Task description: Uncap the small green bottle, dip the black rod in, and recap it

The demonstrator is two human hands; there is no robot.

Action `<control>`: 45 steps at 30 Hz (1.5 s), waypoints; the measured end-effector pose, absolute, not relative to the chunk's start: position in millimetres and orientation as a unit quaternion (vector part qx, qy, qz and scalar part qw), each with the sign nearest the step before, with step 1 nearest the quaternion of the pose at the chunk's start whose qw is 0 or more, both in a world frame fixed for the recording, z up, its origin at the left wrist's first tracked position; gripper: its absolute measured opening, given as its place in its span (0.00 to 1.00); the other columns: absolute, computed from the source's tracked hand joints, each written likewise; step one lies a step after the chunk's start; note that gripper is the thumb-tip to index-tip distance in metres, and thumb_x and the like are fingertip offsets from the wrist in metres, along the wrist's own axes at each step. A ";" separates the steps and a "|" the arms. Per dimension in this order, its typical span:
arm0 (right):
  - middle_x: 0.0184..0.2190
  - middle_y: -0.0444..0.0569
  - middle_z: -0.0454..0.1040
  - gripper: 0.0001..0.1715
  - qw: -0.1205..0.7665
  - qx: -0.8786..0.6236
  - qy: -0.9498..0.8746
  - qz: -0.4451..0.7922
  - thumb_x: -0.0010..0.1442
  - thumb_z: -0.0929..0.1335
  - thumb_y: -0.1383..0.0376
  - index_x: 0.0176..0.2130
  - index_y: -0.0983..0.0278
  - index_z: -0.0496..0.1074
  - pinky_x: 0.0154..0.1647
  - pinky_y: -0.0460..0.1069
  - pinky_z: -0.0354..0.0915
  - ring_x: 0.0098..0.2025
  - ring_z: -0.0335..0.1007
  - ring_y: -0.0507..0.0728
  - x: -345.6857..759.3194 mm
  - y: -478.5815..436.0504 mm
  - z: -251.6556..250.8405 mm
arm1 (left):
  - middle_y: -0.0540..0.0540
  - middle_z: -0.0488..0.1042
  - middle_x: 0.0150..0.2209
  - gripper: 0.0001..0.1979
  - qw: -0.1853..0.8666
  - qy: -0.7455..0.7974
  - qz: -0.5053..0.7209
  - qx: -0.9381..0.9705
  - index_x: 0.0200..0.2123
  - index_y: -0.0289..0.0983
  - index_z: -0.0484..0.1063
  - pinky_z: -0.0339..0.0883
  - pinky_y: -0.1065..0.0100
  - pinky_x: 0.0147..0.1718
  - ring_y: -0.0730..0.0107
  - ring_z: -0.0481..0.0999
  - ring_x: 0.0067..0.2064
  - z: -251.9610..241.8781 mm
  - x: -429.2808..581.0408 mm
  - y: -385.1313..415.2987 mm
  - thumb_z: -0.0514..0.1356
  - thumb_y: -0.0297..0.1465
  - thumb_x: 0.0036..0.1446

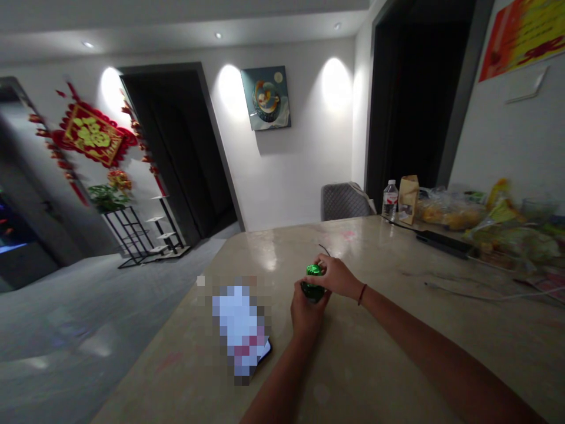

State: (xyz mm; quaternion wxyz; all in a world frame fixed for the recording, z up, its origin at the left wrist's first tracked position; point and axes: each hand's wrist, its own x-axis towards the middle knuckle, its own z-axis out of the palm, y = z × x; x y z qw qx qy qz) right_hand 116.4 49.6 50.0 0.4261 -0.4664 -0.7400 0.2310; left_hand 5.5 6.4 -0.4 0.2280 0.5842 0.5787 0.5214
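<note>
A small rounded object (313, 270), shiny bright green on top and dark green lower down, is held between my two hands over the table (371, 377). Its exact kind cannot be made out. My left hand (305, 311) is closed around its lower part. From the right, my right hand (338, 275) grips its upper side with bent fingers; a dark red band circles that wrist. Just beyond the right fingers, a thin dark strand (324, 249) sticks up. Left of my hands lies a phone (265, 350), most of it blurred out.
Along the right side stand a water bottle (390, 199), a paper bag (408, 200) and several plastic bags of food (454, 209). A black power strip (444, 244) and a white cable (481, 298) lie nearer. A grey chair (345, 201) is at the far edge.
</note>
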 end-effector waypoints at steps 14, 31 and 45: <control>0.19 0.43 0.64 0.16 0.369 -0.464 -0.793 0.142 0.49 0.66 0.54 0.26 0.64 0.69 0.25 0.46 0.52 0.22 0.57 0.49 127.2 43.6 70.3 | 0.46 0.71 0.37 0.25 0.169 0.579 0.502 0.620 0.42 0.39 0.61 0.61 0.69 0.36 0.68 0.71 0.38 0.9 2.1 5.6 0.61 0.42 0.40; 0.36 0.50 0.69 0.24 0.302 -0.380 -0.850 0.205 0.46 0.69 0.61 0.43 0.64 0.63 0.33 0.47 0.60 0.32 0.64 0.52 142.0 38.9 77.6 | 0.47 0.71 0.36 0.24 0.174 0.577 0.480 0.637 0.42 0.39 0.61 0.61 0.69 0.34 0.67 0.71 0.36 1.5 1.3 4.1 0.60 0.41 0.42; 0.44 0.55 0.66 0.35 0.227 -0.381 -0.871 0.209 0.46 0.68 0.62 0.52 0.68 0.56 0.45 0.49 0.58 0.44 0.63 0.56 142.5 29.6 83.7 | 0.47 0.71 0.35 0.23 0.149 0.569 0.479 0.651 0.42 0.38 0.61 0.61 0.70 0.33 0.67 0.71 0.36 -1.3 1.2 4.5 0.59 0.40 0.42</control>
